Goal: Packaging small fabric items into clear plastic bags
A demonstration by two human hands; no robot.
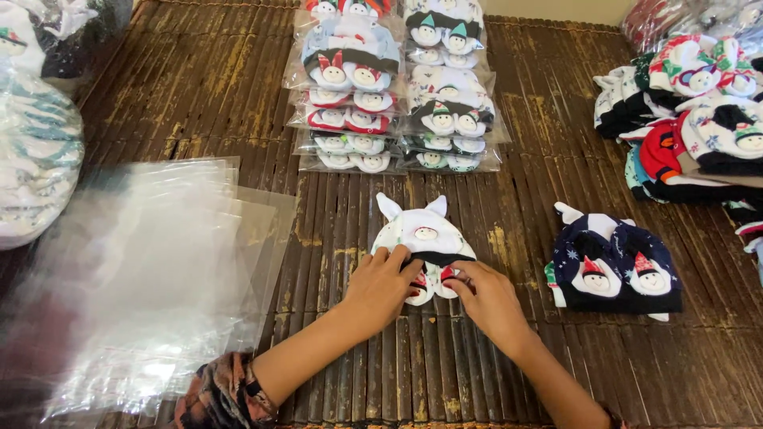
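We note the white baby hat [423,234] lying flat on the bamboo mat [199,87], mid-table. Our left hand [384,287] presses fingers on its lower edge; our right hand [486,300] pinches the small mittens [429,284] tucked beneath the brim. Clear plastic bags [151,278] lie just left, a navy hat set [613,268] right, and bagged stacks [397,87] beyond. Bare mat shows below the hat, between the forearms.
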